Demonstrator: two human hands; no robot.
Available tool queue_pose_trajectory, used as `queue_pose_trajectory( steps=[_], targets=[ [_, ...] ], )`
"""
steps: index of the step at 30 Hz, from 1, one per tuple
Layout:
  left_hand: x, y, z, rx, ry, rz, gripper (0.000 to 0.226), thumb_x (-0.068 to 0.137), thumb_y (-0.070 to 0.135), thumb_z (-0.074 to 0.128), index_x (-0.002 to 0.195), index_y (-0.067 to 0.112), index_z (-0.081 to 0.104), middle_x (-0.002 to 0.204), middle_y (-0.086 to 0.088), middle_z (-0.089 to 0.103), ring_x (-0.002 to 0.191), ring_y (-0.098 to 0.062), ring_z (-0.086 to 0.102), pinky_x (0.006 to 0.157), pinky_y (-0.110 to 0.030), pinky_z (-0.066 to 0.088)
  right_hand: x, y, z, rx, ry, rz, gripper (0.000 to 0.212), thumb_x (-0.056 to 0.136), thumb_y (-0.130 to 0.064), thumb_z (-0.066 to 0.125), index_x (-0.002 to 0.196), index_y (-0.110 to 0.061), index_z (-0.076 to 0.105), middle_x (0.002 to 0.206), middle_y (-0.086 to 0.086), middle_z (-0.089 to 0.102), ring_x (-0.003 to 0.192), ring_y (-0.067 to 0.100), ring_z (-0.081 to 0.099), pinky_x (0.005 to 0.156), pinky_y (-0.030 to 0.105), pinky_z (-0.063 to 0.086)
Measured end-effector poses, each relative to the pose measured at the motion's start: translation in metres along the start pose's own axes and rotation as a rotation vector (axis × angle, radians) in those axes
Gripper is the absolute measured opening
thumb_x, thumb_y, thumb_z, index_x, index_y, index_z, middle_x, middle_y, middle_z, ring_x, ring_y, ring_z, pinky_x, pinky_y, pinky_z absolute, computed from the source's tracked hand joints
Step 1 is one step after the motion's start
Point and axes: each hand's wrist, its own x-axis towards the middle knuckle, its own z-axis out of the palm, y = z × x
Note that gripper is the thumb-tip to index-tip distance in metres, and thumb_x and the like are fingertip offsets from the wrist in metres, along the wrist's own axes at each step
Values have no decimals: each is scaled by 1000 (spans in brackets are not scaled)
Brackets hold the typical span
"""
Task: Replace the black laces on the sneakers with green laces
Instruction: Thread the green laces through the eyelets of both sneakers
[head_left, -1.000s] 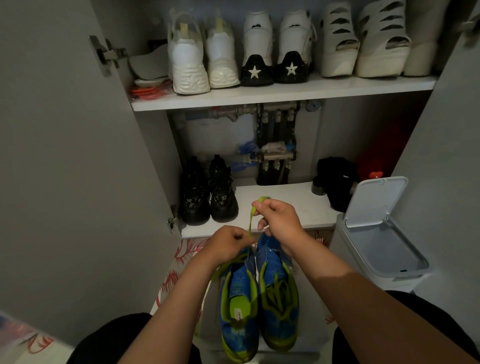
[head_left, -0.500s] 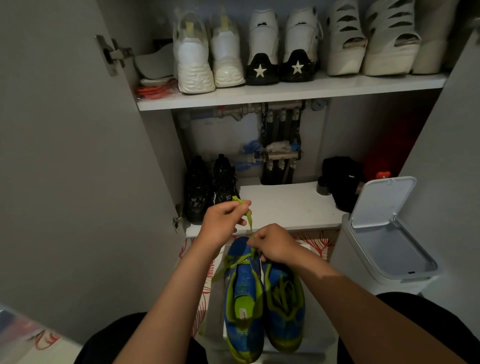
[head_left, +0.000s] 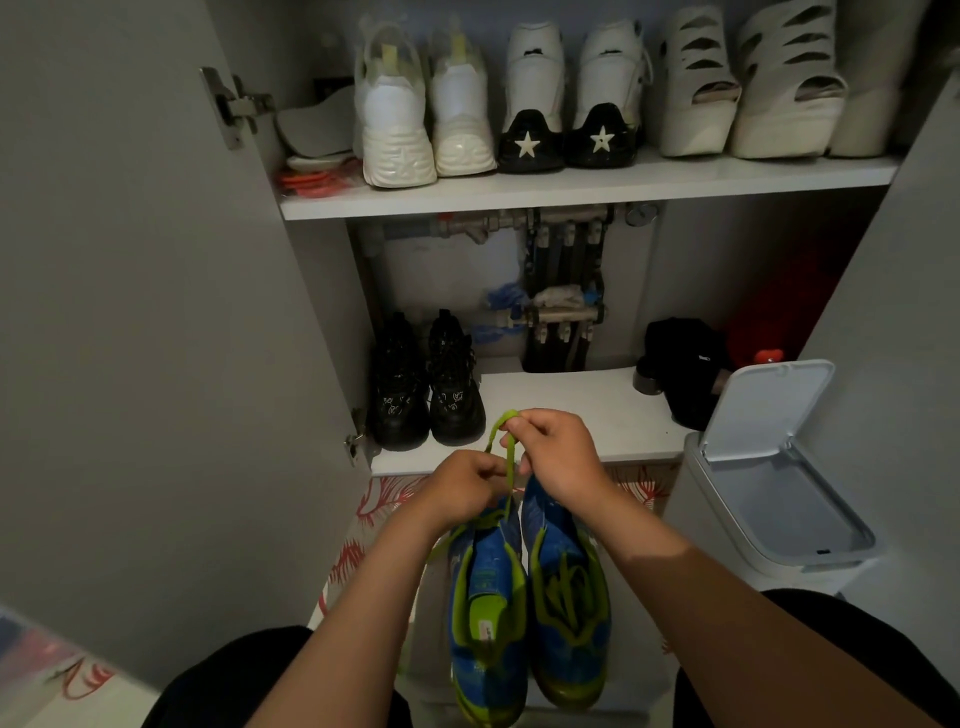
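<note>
The sneakers (head_left: 569, 613) lie side by side before the cabinet (head_left: 571, 200), with the bin (head_left: 693, 519) at their right.

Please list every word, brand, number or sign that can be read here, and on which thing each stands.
No word or number is readable.
White star sign: on the black heel of each white sneaker on the upper shelf.
Label in the left blue sneaker: too small.
White mark on the black cloth item: blurred.
White drawings on the black boots: too small.
</note>
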Motion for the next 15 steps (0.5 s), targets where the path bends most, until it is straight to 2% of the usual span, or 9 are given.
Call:
queue_pose_trajectory(
  steps=[2,3,4,6,8,12,15],
  targets=[
    [2,-2,3,44,21,28,12,89,11,66,81,10,75,66,2,61,62,-10,53,63,-25,45,1,0,1,15,1,-3,27,99,-23,56,84,-13,76,79,6,74,50,21,58,58,42,56],
    [4,-3,3,63,45,48,15,90,15,68,79,8,74,63,1,58,60,-10,51,63,-26,44,2,0,1,20,19,-6,28,99,-23,56,82,-13,75,77,12,73,49,21,58,56,43,56],
    [5,-3,4,73,70,67,17,90,19,69,76,11,74,61,3,58,59,-9,50,62,-25,42,3,1,0,29,47,-11,29,100,-23,56,80,-12,74,76,15,72,47,19,58,53,41,56],
    [6,-1,4,60,106,98,18,91,24,68,75,23,76,60,7,60,58,-6,49,61,-24,42,4,1,-3,53,106,-7,30,101,-21,55,78,-13,73,77,9,72,46,10,57,49,31,52],
    [8,-1,5,28,125,106,17,91,26,68,77,24,77,64,2,62,60,-9,50,62,-27,43,7,2,-5,43,102,14,30,101,-23,53,81,-14,73,81,6,74,47,8,57,52,29,51],
    [9,-4,4,-108,148,78,21,91,23,69,71,22,75,63,-4,56,61,-16,48,63,-34,43,10,12,0,-41,-102,191,27,99,-26,48,93,-14,72,84,18,73,56,20,62,75,42,56],
    [9,-1,3,-201,188,85,16,93,14,66,80,8,74,72,-12,61,63,-18,52,65,-32,46,7,24,4,-257,-278,259,23,90,-17,49,80,-11,68,69,18,70,59,25,64,75,40,55]
  ],
)
